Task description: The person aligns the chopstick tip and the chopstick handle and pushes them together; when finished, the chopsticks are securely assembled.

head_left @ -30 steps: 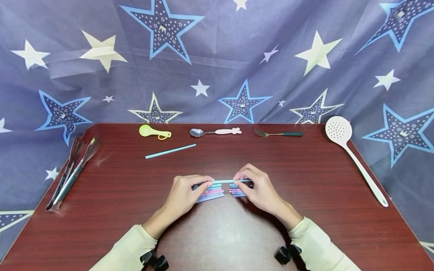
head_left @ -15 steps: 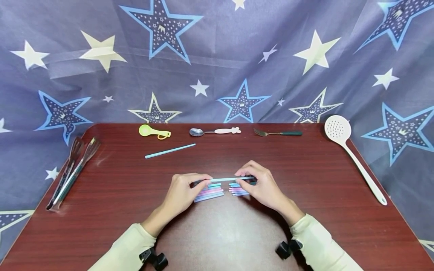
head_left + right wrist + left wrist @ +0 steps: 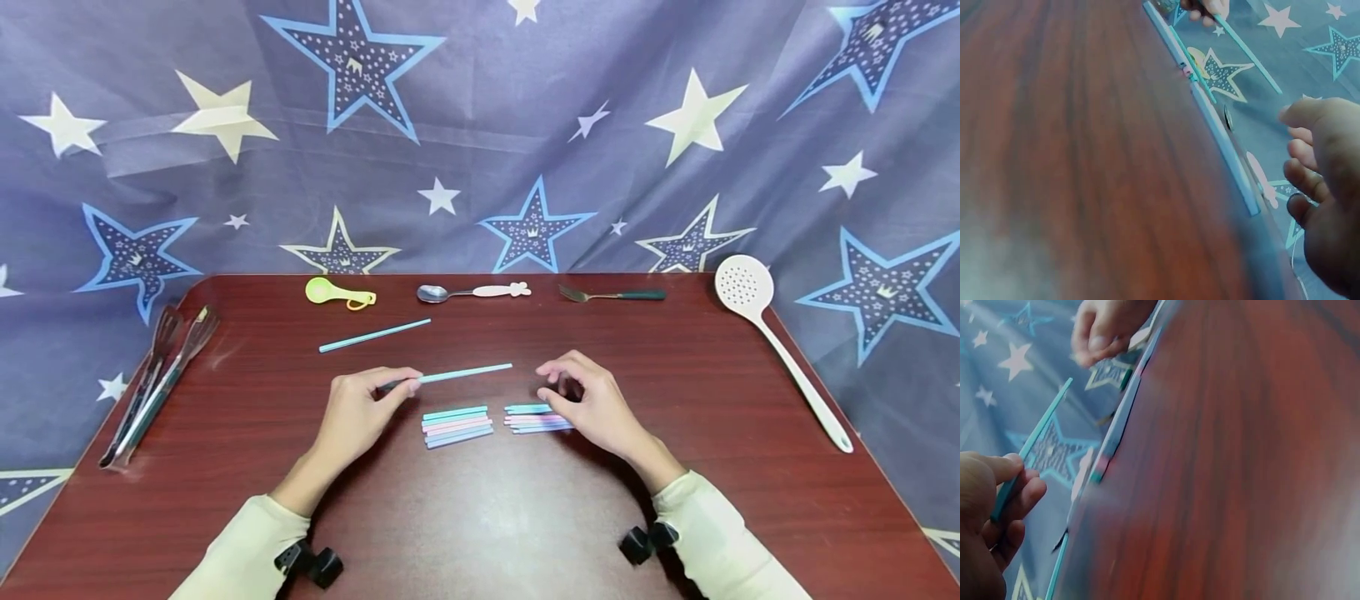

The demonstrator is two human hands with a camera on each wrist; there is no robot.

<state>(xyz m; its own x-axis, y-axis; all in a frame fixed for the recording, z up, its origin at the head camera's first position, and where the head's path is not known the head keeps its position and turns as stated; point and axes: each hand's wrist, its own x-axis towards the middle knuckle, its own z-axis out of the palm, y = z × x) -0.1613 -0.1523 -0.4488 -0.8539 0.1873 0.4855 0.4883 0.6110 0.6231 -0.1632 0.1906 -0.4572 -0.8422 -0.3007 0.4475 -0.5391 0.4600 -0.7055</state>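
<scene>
My left hand [image 3: 358, 410] pinches one end of a light blue drinking straw [image 3: 468, 372], whose other end points right in the head view. In the left wrist view the straw [image 3: 1044, 425] rises from between thumb and fingers, above the table. My right hand [image 3: 596, 404] holds nothing; its fingers are loosely bent, with a gap between thumb and forefinger. It hovers over the right end of a short row of straws [image 3: 525, 419] in blue, pink and purple. Left of that lies a matching row of straws [image 3: 456, 427]. Another light blue straw [image 3: 375, 335] lies alone farther back.
Along the back edge lie a lime measuring spoon [image 3: 337, 292], a spoon with a pale handle [image 3: 498, 290] and a fork with a green handle [image 3: 637, 295]. A white skimmer [image 3: 798, 367] lies at the right edge, metal tongs [image 3: 161, 383] at the left.
My left hand has moved left and back, drawing the straw away from the right hand. My right hand has let go of the straw and its fingers have spread.
</scene>
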